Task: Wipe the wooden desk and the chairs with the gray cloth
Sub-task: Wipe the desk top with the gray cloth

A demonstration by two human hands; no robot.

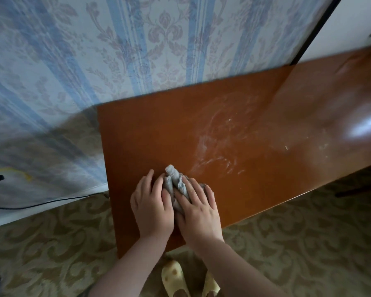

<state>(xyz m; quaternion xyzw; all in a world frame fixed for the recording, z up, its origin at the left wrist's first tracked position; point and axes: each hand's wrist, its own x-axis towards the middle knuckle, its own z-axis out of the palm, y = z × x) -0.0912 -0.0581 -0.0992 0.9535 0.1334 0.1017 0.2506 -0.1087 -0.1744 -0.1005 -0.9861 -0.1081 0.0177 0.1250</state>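
Left hand [151,205] and right hand [198,209] pressing flat, fingers straight, on bunched gray cloth [176,182], wooden desk [255,133] streaked with whitish smears

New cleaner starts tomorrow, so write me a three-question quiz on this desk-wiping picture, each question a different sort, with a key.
1. True or false: only the right hand touches the crumpled gray cloth.
2. Multiple choice: the whitish dusty smears on the glossy brown wooden desk lie (A) to the right of the cloth, (B) to its left, (C) under the hands.
3. Fill in: the desk's far edge stands against a wall with blue striped floral ______.

Key: 1 false, the left hand presses on it too; 2 A; 3 wallpaper.
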